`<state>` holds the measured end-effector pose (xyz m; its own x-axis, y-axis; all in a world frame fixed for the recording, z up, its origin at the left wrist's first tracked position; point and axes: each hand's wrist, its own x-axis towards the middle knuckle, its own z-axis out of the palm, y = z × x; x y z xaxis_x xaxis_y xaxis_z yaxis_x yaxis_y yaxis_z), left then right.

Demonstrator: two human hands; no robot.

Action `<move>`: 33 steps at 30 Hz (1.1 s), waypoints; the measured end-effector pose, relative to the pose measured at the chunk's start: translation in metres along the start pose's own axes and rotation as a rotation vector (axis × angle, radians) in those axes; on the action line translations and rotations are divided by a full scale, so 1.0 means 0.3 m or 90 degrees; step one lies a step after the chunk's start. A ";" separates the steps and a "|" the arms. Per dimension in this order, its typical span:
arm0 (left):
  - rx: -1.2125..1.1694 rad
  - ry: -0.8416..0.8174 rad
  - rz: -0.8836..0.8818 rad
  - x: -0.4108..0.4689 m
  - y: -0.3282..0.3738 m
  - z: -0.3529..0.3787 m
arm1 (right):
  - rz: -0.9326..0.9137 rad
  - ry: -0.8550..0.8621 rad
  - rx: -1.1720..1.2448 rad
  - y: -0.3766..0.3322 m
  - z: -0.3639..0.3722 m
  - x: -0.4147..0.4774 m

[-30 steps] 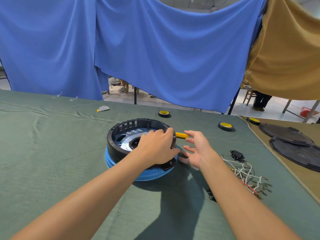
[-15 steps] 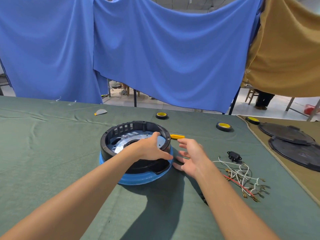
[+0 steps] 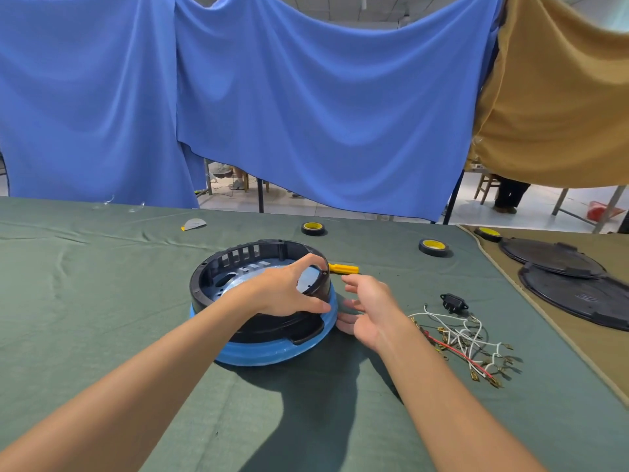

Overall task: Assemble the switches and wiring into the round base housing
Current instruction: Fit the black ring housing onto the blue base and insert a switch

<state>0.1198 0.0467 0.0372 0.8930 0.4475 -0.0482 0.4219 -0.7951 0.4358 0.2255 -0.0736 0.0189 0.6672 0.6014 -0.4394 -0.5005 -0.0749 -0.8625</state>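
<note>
A large blue cloth (image 3: 306, 114) hangs across the back of the scene, with a tan cloth (image 3: 561, 97) hanging at the right. Below them a table is spread with a green table cover (image 3: 85, 301). Two bare forearms reach in from the bottom edge.

Near the middle of the table sits the round black housing (image 3: 218, 277), open side up, with slots in its far wall and a pale metal plate inside. It rests on a blue ring (image 3: 265, 356) that shows beneath it. At the far right, on a tan mat, two black discs (image 3: 578, 298) lie flat, one overlapping the other.

The left hand (image 3: 282, 294) grips the near right part of the housing's rim: its fingers curl over the top edge and its thumb presses against the outer wall. The right hand (image 3: 371, 308) is just beside the housing on its right, palm turned toward it, fingers loose, spread and holding nothing. Whether its fingertips touch the blue ring cannot be told.

To the right of that hand a tangle of white and red wires (image 3: 463, 338) with metal ends lies on the cover. A small black switch (image 3: 452, 303) lies at its far end.

Three rolls of tape (image 3: 433, 247) with yellow cores lie toward the table's back edge, well apart. A yellow-handled tool (image 3: 343, 268) lies just behind the housing. A grey half-round piece (image 3: 194, 224) lies at the back left.
</note>
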 end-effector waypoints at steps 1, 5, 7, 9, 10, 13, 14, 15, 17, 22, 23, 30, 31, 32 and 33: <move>-0.006 0.007 0.004 -0.002 -0.003 -0.002 | 0.009 -0.002 0.011 0.002 0.002 -0.002; -0.023 0.028 0.009 -0.008 -0.006 -0.016 | 0.053 -0.022 0.084 0.023 0.007 0.001; -0.016 0.026 0.010 -0.015 -0.007 -0.018 | 0.087 -0.033 0.128 0.031 0.010 -0.001; -0.008 0.024 0.017 -0.022 -0.007 -0.020 | 0.107 -0.042 0.167 0.031 0.009 -0.007; -0.008 0.023 0.024 -0.027 -0.005 -0.021 | 0.110 -0.047 0.180 0.030 0.009 -0.010; -0.026 0.040 0.038 -0.041 0.004 -0.030 | 0.104 -0.067 0.204 0.026 0.013 -0.024; -0.030 0.049 0.042 -0.047 0.008 -0.035 | 0.101 -0.073 0.206 0.026 0.014 -0.029; -0.033 0.057 0.045 -0.051 0.012 -0.038 | 0.100 -0.075 0.210 0.028 0.016 -0.032; -0.040 0.060 0.047 -0.057 0.018 -0.044 | 0.094 -0.080 0.225 0.034 0.017 -0.035; -0.068 0.066 0.030 -0.071 0.037 -0.054 | 0.077 -0.109 0.262 0.041 0.030 -0.037; -0.074 0.081 0.027 -0.071 0.041 -0.060 | 0.068 -0.112 0.264 0.037 0.038 -0.039; -0.213 0.224 0.025 -0.070 0.057 -0.107 | -0.036 -0.165 0.290 -0.015 0.085 -0.066; -0.220 0.237 0.026 -0.072 0.056 -0.105 | -0.050 -0.173 0.295 -0.020 0.089 -0.074; -0.232 0.252 0.027 -0.074 0.055 -0.105 | -0.066 -0.177 0.299 -0.023 0.091 -0.081; -0.254 0.270 0.030 -0.077 0.055 -0.106 | -0.086 -0.180 0.303 -0.027 0.092 -0.086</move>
<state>0.1012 0.0360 0.0740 0.7337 0.6060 0.3075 0.2189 -0.6391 0.7373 0.1971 -0.0665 0.0441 0.6014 0.7753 -0.1927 -0.6585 0.3445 -0.6691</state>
